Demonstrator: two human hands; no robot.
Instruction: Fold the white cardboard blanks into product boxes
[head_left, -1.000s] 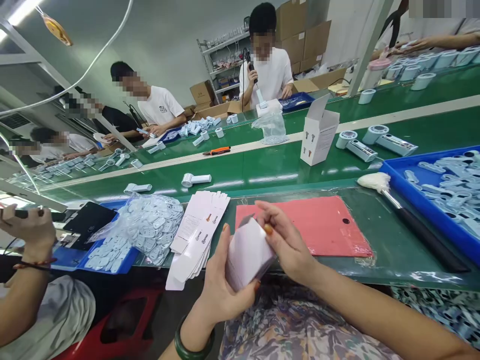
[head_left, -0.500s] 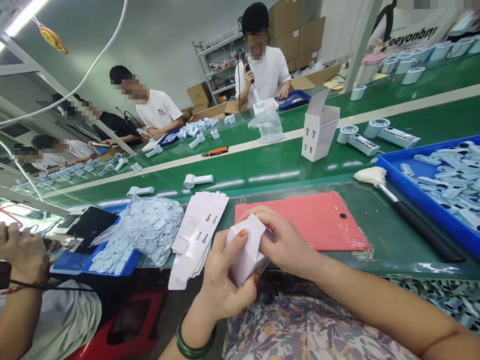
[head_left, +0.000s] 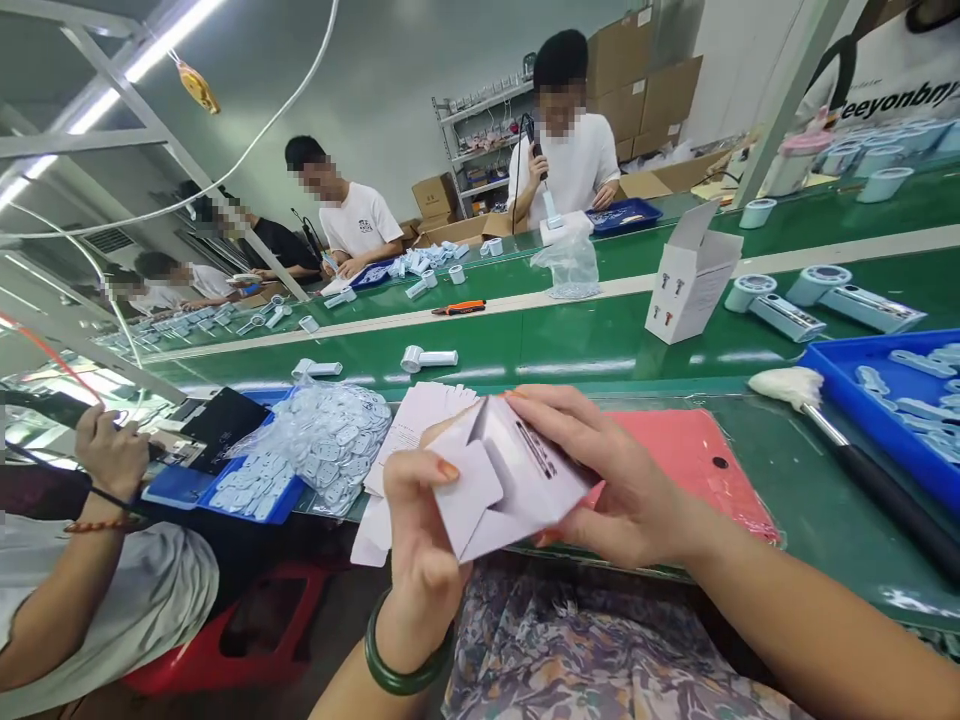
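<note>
A white cardboard box (head_left: 536, 490) is held between both hands above the table edge, its flap end turned toward me and partly open. My left hand (head_left: 424, 510) grips the flap end, with the thumb lying on a flap. Around the other end of the box, my right hand (head_left: 615, 480) has its fingers on top and thumb below. Just left of the box lies a stack of flat, printed white cartons (head_left: 420, 425), partly hidden by my left hand. A red folder (head_left: 675, 460) lies on the table behind my right hand.
An upright printed box (head_left: 686, 285) stands on the green belt (head_left: 517, 345) beside light-blue handheld devices (head_left: 776, 305). Blue trays of parts (head_left: 817, 355) lie right; a bag of pale-blue pieces (head_left: 337, 440) sits left. A mallet (head_left: 862, 460) is at right. Co-workers sit opposite and at left.
The box has turned so its flap end and a printed side now show. My right hand has shifted round to its right side. The whole view has swung left.
</note>
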